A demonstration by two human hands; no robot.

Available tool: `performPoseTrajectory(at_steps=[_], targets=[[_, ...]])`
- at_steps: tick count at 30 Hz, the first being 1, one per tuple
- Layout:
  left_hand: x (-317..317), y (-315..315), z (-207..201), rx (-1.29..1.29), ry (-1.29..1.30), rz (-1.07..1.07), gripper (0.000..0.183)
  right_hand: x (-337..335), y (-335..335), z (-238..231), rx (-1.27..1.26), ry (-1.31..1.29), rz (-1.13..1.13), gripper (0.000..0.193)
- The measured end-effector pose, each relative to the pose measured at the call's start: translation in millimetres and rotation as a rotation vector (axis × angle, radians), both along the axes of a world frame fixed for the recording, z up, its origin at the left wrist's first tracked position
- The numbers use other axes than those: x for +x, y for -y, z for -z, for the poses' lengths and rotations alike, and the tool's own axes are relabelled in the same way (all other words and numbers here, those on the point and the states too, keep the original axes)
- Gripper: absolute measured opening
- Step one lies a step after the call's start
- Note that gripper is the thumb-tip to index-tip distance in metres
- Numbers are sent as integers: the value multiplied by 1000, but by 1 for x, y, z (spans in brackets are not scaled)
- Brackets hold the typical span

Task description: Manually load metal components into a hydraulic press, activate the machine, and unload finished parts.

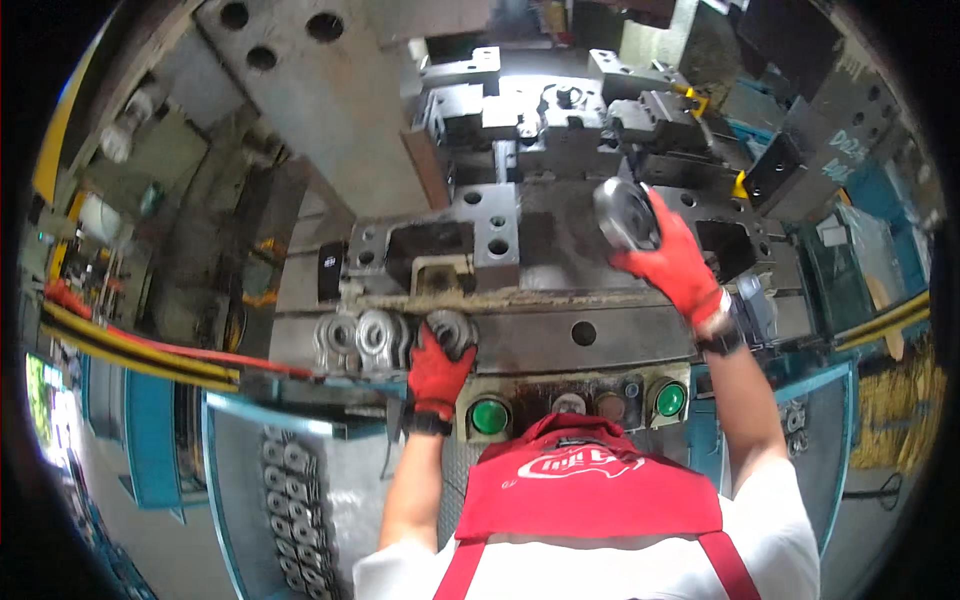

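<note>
Your right hand [676, 268], arm extended, clasps round, shiny metal disc [621, 214] over steel plate [562, 235]. Your left hand [437, 376], set lower, touches ring-shaped part [462, 332] on flat ledge [525, 332]; cannot tell if gripped.

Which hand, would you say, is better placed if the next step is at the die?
Probably the right hand: raised with a metal ring, it is nearer the die. The left hand is at a ringed part on the front ledge.
</note>
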State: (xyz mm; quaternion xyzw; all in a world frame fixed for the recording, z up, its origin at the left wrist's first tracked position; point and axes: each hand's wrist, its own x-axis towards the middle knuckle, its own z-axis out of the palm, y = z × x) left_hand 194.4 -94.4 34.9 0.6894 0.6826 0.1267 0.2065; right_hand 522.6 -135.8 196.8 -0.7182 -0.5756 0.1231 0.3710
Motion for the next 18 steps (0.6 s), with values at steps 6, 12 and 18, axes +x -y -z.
performPoseTrajectory(at_steps=[6, 12, 18], targets=[[-18, 14, 18, 287, 225, 90, 86, 27, -142, -37, -164, 242, 196, 97], [-42, 52, 24, 266, 608, -33, 72, 47, -250, -50, -401, 358, 363, 103], [-58, 54, 31, 438, 592, -101, 67, 96, -364, 15, -592, 429, 311, 71]])
